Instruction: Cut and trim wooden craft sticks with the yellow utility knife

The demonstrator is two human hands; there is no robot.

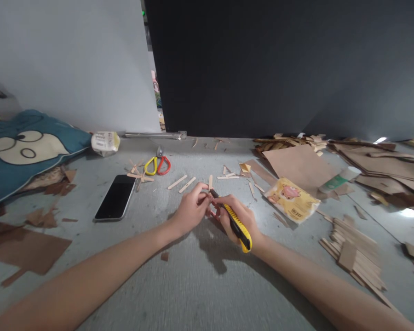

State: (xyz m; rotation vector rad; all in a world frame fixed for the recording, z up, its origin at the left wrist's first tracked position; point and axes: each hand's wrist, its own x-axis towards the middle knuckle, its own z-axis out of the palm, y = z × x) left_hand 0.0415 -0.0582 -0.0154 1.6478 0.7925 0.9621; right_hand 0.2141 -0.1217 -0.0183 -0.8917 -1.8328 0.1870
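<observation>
In the middle of the table, my right hand (pixel 239 216) is closed around a yellow and black utility knife (pixel 238 227), its front end pointing away from me toward my left fingers. My left hand (pixel 193 204) pinches a short pale wooden craft stick (pixel 210 180), whose rounded tip sticks up past the fingertips. Both hands meet at the stick, so its lower part and the knife's blade are hidden. Just beyond my left hand lie two loose craft sticks (pixel 187 185). Cut stick pieces (pixel 227 177) are scattered beyond my right hand.
Left of my hands lie a black phone (pixel 115 197), scissors (pixel 158 163) with yellow and red handles, and brown cardboard scraps (pixel 27 246). On the right are a yellow packet (pixel 291 200), a glue stick (pixel 340 179), stacked wooden sticks (pixel 355 257) and cardboard sheets (pixel 298 163). A blue cushion (pixel 37 151) sits far left.
</observation>
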